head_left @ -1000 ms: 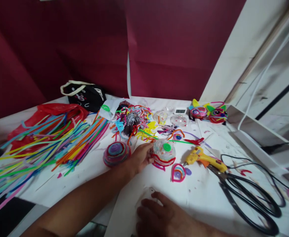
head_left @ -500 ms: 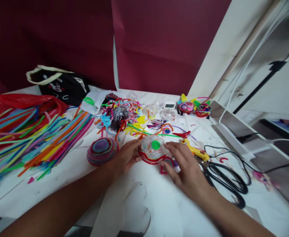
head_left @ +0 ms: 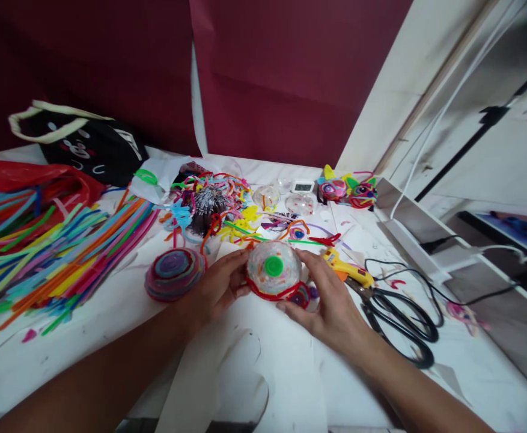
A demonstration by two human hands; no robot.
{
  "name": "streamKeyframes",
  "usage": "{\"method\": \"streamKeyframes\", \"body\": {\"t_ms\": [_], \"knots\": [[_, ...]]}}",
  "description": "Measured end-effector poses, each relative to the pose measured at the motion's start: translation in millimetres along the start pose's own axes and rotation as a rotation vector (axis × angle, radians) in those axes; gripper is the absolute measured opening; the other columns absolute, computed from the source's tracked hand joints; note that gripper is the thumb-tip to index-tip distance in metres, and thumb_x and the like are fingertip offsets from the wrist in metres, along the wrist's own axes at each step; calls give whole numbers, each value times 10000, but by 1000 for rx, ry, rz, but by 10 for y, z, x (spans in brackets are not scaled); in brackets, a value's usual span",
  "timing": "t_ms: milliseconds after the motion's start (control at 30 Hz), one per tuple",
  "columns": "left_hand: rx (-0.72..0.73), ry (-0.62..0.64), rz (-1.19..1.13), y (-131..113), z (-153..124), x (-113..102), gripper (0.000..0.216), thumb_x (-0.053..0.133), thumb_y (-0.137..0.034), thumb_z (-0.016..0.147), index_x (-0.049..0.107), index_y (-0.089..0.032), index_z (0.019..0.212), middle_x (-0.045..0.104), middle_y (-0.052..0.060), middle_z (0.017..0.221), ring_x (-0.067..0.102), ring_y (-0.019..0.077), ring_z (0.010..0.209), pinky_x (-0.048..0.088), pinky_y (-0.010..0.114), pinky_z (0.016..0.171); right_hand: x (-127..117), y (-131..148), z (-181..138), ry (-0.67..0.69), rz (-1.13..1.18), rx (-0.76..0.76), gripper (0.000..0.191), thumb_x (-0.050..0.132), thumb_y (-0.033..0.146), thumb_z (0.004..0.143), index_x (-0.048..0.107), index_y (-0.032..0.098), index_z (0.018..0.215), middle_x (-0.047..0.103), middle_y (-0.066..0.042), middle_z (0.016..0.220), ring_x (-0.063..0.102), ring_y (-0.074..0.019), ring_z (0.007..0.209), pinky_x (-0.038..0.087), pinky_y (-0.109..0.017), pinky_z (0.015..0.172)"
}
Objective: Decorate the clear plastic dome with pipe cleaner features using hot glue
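A clear plastic dome (head_left: 286, 270) with a round green disc (head_left: 273, 266) in its middle sits between my hands, tilted toward me. Red pipe cleaner (head_left: 267, 295) runs along its lower edge. My left hand (head_left: 220, 285) grips the left side, thumb and fingers closed on the rim. On the right side, my right hand (head_left: 328, 300) has its index finger against the dome and its thumb below. A small coil of pipe cleaner (head_left: 300, 295) shows between those fingers, partly hidden. Left of my left hand lies a dome covered in coiled purple and red pipe cleaner (head_left: 173, 273).
Loose pipe cleaners (head_left: 78, 246) cover the left side. Behind are a black bag (head_left: 87, 150), a tangled colourful pile (head_left: 209, 207), clear domes (head_left: 300, 204) and a small digital display (head_left: 303, 187). On the right lie a yellow glue gun (head_left: 351, 270) and black-handled scissors (head_left: 402, 322).
My right hand has closed in on the dome's right side, and the dome's face with the green disc is tipped more toward me. The view has shifted slightly rightward.
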State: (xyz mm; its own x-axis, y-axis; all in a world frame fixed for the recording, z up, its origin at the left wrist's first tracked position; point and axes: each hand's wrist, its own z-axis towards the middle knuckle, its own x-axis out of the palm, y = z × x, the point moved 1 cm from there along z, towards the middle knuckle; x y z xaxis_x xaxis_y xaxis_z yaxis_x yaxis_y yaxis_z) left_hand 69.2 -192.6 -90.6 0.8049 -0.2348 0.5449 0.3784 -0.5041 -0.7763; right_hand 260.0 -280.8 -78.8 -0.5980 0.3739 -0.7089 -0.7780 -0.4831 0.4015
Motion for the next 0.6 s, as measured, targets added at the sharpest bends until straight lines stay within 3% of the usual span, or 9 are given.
{"method": "streamKeyframes", "body": {"t_ms": [167, 367, 600], "knots": [[-12, 15, 2, 18, -26, 12, 150, 652, -213, 822, 616, -162, 958, 629, 5, 758, 559, 78, 523, 343, 139, 345, 44, -18, -20, 62, -15, -20, 848, 705, 386, 807, 244, 164, 1484, 428, -213, 1426, 439, -328, 1309, 442, -511, 1030], [37, 78, 103, -24, -70, 45, 253, 653, -251, 839, 578, -236, 1080, 609, -9, 825, 549, 74, 540, 373, 140, 372, 45, -42, 7, 2, -65, -78, 800, 697, 388, 815, 296, 124, 1455, 476, -230, 1389, 467, -319, 1282, 442, -491, 1028], [163, 68, 412, -59, -139, 87, 370, 619, -475, 835, 568, -212, 1090, 575, -4, 840, 504, 85, 585, 338, 148, 369, 48, -11, 18, -23, -110, -86, 775, 688, 425, 811, 334, 126, 1432, 516, -219, 1355, 507, -325, 1227, 460, -506, 990]]}}
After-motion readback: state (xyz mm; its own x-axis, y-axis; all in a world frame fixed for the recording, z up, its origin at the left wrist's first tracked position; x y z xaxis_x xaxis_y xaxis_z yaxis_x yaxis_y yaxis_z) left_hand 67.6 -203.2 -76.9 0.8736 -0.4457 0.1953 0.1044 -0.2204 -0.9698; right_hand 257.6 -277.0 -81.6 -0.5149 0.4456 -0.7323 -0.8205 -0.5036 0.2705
